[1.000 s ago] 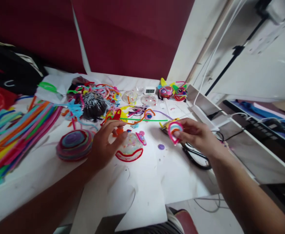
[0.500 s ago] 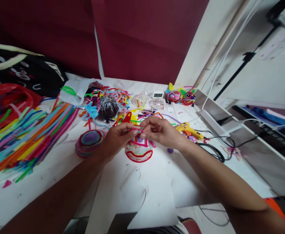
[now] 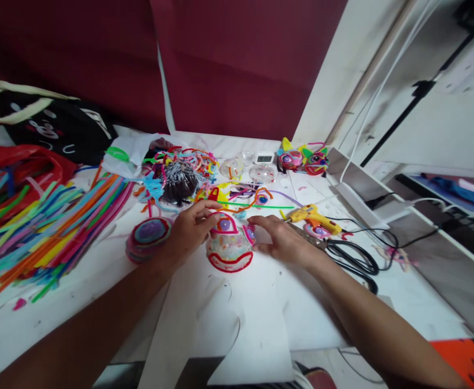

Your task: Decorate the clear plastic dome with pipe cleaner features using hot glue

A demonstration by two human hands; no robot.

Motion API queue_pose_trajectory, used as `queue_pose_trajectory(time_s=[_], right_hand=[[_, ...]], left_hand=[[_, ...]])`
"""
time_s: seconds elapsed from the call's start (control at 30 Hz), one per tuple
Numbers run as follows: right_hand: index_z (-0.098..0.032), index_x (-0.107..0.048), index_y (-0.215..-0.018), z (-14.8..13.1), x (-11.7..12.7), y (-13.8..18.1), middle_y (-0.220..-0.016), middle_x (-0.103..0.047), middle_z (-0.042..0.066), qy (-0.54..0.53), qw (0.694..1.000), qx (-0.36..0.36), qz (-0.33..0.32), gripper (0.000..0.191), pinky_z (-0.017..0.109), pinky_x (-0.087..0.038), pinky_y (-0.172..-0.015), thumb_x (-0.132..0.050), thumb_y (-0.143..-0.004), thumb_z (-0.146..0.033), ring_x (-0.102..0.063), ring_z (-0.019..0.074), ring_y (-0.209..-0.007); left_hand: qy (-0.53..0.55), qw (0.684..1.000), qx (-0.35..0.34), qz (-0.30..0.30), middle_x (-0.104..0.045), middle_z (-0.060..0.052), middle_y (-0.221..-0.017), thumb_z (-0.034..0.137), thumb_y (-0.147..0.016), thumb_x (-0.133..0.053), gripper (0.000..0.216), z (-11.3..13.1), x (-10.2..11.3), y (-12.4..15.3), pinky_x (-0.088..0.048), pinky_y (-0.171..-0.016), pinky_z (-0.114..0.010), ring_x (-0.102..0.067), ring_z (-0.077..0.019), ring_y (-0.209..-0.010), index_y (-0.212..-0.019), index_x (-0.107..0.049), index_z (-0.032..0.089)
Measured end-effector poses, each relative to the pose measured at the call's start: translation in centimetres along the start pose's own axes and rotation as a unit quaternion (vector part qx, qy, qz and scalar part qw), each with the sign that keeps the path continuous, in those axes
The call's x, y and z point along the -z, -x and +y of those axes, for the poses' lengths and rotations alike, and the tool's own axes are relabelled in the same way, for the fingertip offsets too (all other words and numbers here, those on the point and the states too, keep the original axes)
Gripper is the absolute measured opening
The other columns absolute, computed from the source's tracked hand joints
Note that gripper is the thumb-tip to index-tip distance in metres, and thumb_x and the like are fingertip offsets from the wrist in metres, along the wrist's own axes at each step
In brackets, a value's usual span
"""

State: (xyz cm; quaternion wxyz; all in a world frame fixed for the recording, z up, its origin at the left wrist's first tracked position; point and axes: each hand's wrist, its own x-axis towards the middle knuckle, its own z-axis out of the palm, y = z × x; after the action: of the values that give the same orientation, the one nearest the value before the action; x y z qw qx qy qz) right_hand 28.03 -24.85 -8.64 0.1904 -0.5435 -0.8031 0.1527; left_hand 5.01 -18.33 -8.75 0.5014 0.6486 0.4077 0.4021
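Note:
A clear plastic dome decorated as a face (image 3: 229,249) sits on white paper, with a red pipe-cleaner mouth and pink-rimmed purple eyes. My left hand (image 3: 188,232) rests against its left side, thumb and fingers curled around the left eye. My right hand (image 3: 279,239) lies at its right side, fingers stretched toward the right eye, touching the dome. Neither hand lifts it.
A heap of coloured pipe cleaners (image 3: 46,227) lies at left, a coiled disc (image 3: 148,235) beside my left hand. A yellow glue gun (image 3: 312,216), black scissors (image 3: 352,258) and cables lie at right. Finished faces (image 3: 301,159), clear domes and a small clock stand at the back.
My right hand carried a pink loop from near the glue gun to the dome. Both hands met above it, then lowered to its sides with the loop set as an eye.

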Motion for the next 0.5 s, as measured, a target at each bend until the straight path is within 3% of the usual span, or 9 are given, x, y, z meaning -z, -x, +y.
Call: queue_pose_trajectory(time_s=[0.17,0.5], right_hand=[[-0.012,-0.055,-0.126,-0.6,-0.3,-0.1,-0.118,-0.065,0.017,-0.019,0.999,0.028,0.013,0.047,0.041,-0.049,-0.091,-0.068,-0.082,-0.022,-0.061,0.0285,-0.108],[-0.012,-0.053,-0.126,-0.7,-0.7,0.2,-0.121,-0.064,0.016,-0.016,0.996,0.082,0.043,0.047,0.042,-0.049,-0.093,-0.063,-0.080,-0.010,-0.061,0.0280,-0.109]], left_hand=[[-0.010,1.000,0.015,0.009,-0.061,0.002,-0.075,0.031,-0.078,-0.064,0.029,0.0,0.1,1.2,-0.033,-0.036,-0.018,-0.049,-0.0055,-0.043,-0.104,-0.065,0.017],[-0.063,0.998,0.010,0.013,-0.053,0.005,-0.054,0.034,-0.085,-0.060,0.026,-2.1,0.8,2.3,-0.031,-0.037,-0.018,-0.045,-0.0073,-0.040,-0.107,-0.065,0.020]])
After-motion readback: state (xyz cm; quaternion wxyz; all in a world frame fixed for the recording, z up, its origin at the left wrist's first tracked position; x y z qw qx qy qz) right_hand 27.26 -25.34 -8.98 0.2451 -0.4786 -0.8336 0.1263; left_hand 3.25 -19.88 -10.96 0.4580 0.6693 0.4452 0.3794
